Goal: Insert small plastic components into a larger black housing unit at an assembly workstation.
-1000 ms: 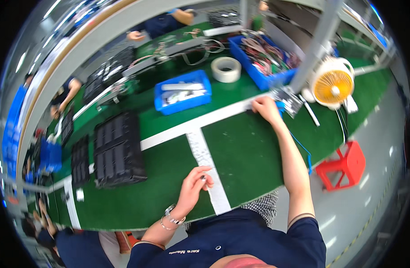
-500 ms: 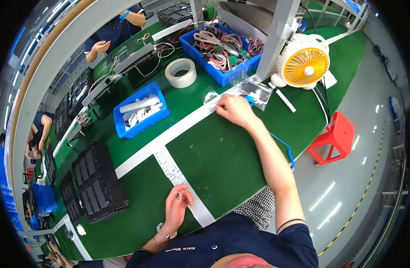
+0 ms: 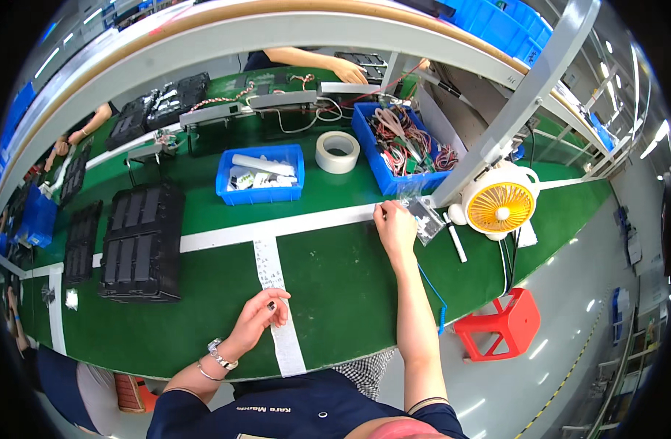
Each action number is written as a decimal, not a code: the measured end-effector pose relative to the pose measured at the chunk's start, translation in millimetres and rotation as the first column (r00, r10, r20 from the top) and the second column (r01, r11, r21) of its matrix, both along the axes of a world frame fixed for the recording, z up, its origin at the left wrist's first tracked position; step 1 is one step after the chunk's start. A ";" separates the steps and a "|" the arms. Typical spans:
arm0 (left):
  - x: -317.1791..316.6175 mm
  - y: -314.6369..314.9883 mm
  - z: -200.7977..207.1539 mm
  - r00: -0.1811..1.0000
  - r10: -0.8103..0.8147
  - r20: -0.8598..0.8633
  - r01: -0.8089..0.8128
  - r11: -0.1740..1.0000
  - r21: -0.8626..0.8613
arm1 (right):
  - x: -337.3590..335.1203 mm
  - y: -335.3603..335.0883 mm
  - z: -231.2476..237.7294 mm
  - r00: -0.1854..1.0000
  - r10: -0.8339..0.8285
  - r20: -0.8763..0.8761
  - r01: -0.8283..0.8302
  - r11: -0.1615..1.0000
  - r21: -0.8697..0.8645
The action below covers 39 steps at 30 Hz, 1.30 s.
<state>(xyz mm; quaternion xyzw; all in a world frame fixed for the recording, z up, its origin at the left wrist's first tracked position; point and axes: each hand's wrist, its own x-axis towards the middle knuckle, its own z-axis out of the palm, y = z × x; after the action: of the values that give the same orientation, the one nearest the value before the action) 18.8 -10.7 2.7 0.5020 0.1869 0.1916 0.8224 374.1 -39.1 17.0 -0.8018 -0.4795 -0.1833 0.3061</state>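
Observation:
My left hand (image 3: 264, 316) hovers above the near table edge, beside a white strip with handwriting (image 3: 268, 267). Its fingers are curled in, and a small dark spot shows at the thumb, too small to name. Farther forward, my right hand (image 3: 397, 228) is at the long white strip (image 3: 321, 220), its fingers bunched together; whatever they may hold is hidden. Just right of that hand lies a clear plastic bag (image 3: 428, 222) with small parts inside. A blue coiled cord (image 3: 442, 313) hangs at the table edge near my right forearm.
Beyond my hands stand a blue bin of white parts (image 3: 266, 192), a tape roll (image 3: 337, 162) and a blue bin of wires (image 3: 383, 172). At right are a white marker (image 3: 456, 240), a fan (image 3: 496, 205) and a red stool (image 3: 507, 322). Black trays (image 3: 141, 241) lie left.
The view has turned and shifted. My right hand stays by the white strip near the bag, fingers still bunched. My left hand remains curled near the written strip. Across the table, another person's arm has moved.

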 end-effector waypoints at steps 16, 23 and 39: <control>-24.7 66.6 -5.5 0.903 0.425 -0.061 -0.365 0.834 0.413 | -53.2 19.5 -44.6 0.855 0.337 -0.394 -0.353 0.935 0.033; -31.4 76.3 -7.7 0.885 0.460 -0.073 -0.398 0.828 0.396 | -43.7 29.2 -43.1 0.803 0.302 -0.515 -0.277 0.953 0.127; -25.4 69.8 -13.4 0.872 0.477 -0.109 -0.278 0.667 0.692 | -41.1 29.1 -40.3 0.760 0.264 -0.594 -0.244 0.963 0.115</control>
<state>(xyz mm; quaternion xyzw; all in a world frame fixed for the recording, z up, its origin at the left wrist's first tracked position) -6.7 59.1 -10.7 0.7290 0.3231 0.3393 0.4990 332.9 -10.0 -23.3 -0.7409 -0.4579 0.1176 0.4770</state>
